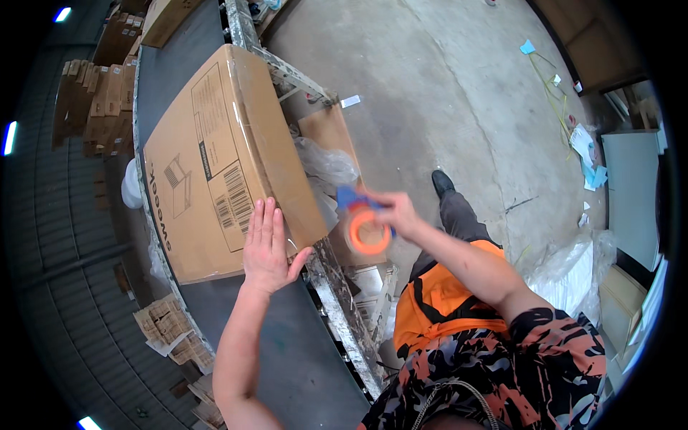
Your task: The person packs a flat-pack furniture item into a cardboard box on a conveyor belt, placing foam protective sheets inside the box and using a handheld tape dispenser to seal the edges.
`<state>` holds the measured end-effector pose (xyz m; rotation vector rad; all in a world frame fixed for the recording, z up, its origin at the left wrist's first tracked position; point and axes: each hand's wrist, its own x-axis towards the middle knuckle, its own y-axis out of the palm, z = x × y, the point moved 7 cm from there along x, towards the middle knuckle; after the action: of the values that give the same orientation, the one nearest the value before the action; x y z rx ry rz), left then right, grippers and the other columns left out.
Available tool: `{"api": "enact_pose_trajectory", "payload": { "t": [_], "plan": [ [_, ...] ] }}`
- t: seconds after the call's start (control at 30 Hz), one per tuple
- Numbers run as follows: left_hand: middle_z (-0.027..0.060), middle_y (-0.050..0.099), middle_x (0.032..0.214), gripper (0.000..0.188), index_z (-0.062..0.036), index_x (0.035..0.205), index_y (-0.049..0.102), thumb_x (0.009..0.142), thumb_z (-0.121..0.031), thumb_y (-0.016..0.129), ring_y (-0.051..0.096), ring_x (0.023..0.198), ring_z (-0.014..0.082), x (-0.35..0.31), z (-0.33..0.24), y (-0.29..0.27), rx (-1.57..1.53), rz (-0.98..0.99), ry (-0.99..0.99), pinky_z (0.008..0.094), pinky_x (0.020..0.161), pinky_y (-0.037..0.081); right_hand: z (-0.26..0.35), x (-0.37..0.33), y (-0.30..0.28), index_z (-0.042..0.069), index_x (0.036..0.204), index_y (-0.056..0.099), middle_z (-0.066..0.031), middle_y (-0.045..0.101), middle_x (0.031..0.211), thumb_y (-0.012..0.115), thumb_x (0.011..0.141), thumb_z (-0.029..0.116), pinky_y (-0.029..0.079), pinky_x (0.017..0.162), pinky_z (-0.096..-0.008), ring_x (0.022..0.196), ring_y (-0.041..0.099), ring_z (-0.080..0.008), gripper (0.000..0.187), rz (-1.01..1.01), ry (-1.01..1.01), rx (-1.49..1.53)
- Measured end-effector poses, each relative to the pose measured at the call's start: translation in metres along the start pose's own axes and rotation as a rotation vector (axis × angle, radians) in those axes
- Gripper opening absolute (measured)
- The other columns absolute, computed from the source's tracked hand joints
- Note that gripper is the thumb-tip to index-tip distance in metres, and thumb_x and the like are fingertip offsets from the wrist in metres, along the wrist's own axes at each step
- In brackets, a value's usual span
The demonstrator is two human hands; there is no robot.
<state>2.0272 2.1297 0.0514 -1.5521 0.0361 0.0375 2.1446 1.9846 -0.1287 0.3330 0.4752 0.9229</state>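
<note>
A large brown cardboard box (208,158) lies on a dark conveyor belt (287,351), with a barcode label and a line drawing printed on its top. Clear tape shines along its near right edge. My left hand (268,247) rests flat on the box's near corner, fingers stretched out and thumb apart. Beside the box, off the conveyor's right edge, my right hand (393,213) grips a tape dispenser (351,198). It is blue with an orange-cored roll, slightly blurred, and held apart from the box.
Another cardboard box (163,21) sits farther up the belt. The conveyor's paint-flecked metal frame (337,301) runs along my right side. Plastic wrap (326,161) and a cardboard sheet (344,129) lie below it. Stacked cartons (111,100) stand beyond the left side; scraps and plastic (573,279) litter the right.
</note>
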Motion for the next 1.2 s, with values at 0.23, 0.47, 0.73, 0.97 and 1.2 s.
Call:
{"api": "enact_pose_trajectory", "payload": {
  "t": [0.23,0.47,0.73,0.97,1.2],
  "plan": [
    [0.0279,0.026,0.146,0.086,0.0061,0.142,0.022,0.083,-0.042,0.062,0.024,0.136,0.0453,-0.003,0.01,0.004,0.015,0.028,-0.02,0.0512,0.11,0.024,-0.018,-0.015,0.068,0.009,0.124,0.06,-0.0095,0.069,0.094,0.071,0.061,0.018,0.051,0.074,-0.0294,0.079,0.066,-0.0136,0.064,0.235,-0.137,-0.284],
    [0.027,0.025,0.147,0.084,0.0043,0.143,0.024,0.083,-0.043,0.061,0.021,0.137,0.0457,0.018,0.006,0.001,-0.003,0.046,-0.01,0.0525,0.111,0.022,-0.016,-0.004,0.172,0.011,0.102,0.066,-0.0157,0.065,0.09,0.063,0.058,0.029,0.052,0.07,-0.0431,0.083,0.065,-0.0319,0.048,0.466,-0.012,-0.916],
    [0.0076,0.026,0.153,0.063,-0.0054,0.143,0.033,0.095,-0.047,0.034,0.016,0.143,0.0279,0.066,-0.035,0.051,0.324,0.809,0.106,0.0461,0.116,0.009,-0.001,-0.039,0.061,0.02,0.107,0.067,-0.013,0.063,0.106,0.061,0.067,0.039,0.053,0.075,-0.0427,0.087,0.065,-0.0312,0.045,0.453,-0.018,-0.967],
    [0.0011,0.016,0.156,0.068,-0.0153,0.148,0.024,0.095,-0.057,0.024,0.006,0.144,0.0297,0.118,0.059,0.084,0.656,1.06,0.04,0.0458,0.116,-0.001,0.093,0.007,-0.134,0.018,0.113,0.066,-0.0138,0.06,0.115,0.065,0.064,0.035,0.052,0.083,-0.0418,0.093,0.064,-0.0352,0.052,-0.162,0.162,-1.154],
    [0.0011,0.015,0.156,0.071,-0.0117,0.149,0.019,0.094,-0.058,0.023,0.003,0.144,0.0306,0.247,0.168,0.072,0.805,0.887,-0.036,0.0443,0.116,-0.002,0.183,0.071,-0.196,0.014,0.116,0.065,-0.0149,0.057,0.12,0.068,0.06,0.026,0.049,0.088,-0.0407,0.099,0.061,-0.0359,0.057,-0.494,0.013,-1.099]
  ]
}}
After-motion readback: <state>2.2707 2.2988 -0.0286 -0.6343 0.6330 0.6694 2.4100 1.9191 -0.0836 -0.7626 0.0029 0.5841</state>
